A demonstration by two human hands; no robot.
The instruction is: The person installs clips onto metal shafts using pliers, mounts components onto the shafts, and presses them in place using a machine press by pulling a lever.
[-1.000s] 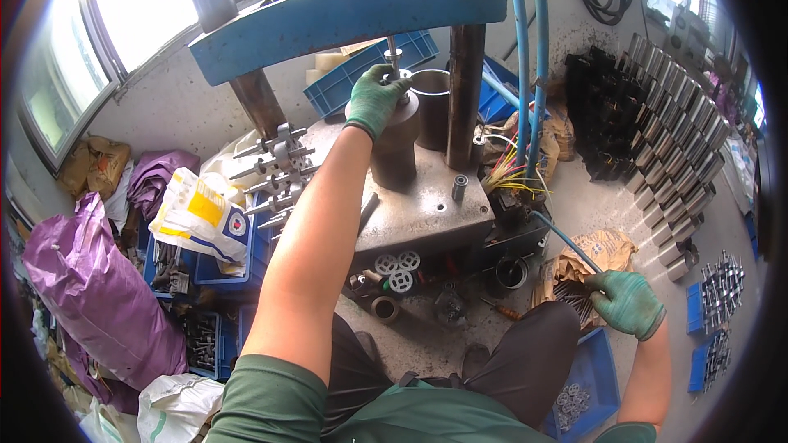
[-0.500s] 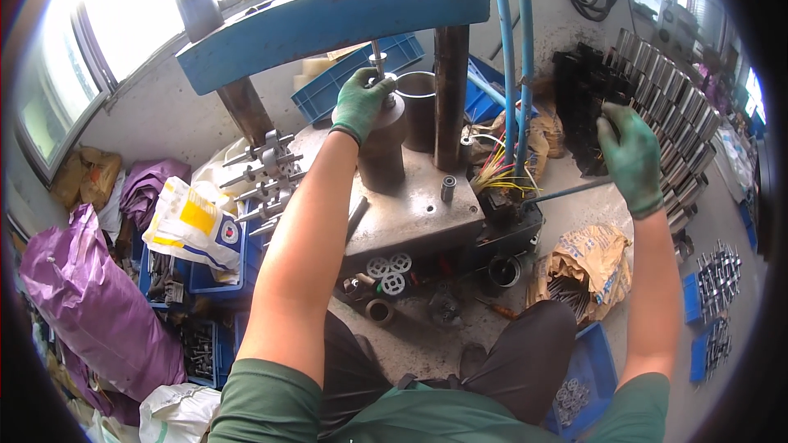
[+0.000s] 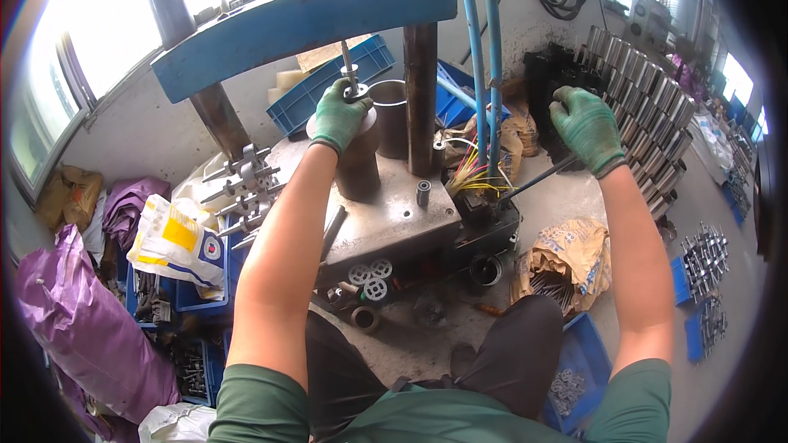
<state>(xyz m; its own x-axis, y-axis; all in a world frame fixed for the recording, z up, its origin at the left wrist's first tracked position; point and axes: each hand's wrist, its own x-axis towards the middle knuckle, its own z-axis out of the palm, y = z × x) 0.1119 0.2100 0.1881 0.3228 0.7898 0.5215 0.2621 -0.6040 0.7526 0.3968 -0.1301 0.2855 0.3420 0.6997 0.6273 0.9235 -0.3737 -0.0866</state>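
Note:
My left hand [image 3: 338, 121], in a green glove, is closed around the base of an upright metal shaft [image 3: 348, 61] with round collars. The shaft stands on top of a thick steel cylinder [image 3: 359, 168], which rests on the press's metal table [image 3: 382, 234]. The shaft's upper end reaches up near the blue crossbeam [image 3: 312, 20]. My right hand [image 3: 589, 129], also gloved, is raised to the right with fingers loosely bent and nothing visible in them. A dark lever bar [image 3: 538, 178] runs up to just below it; whether they touch is unclear.
A hollow steel tube [image 3: 390, 127] and a small metal sleeve [image 3: 423, 193] stand on the press table. Metal shafts [image 3: 246, 184] are clustered at its left. Stacked shiny cylinders [image 3: 640, 107] line the right. A torn paper sack [image 3: 574, 258] and blue crate [image 3: 587, 361] lie by my right knee.
My right hand has moved left relative to the press, toward the lever's end. My left hand stays at the shaft. The whole view has shifted slightly.

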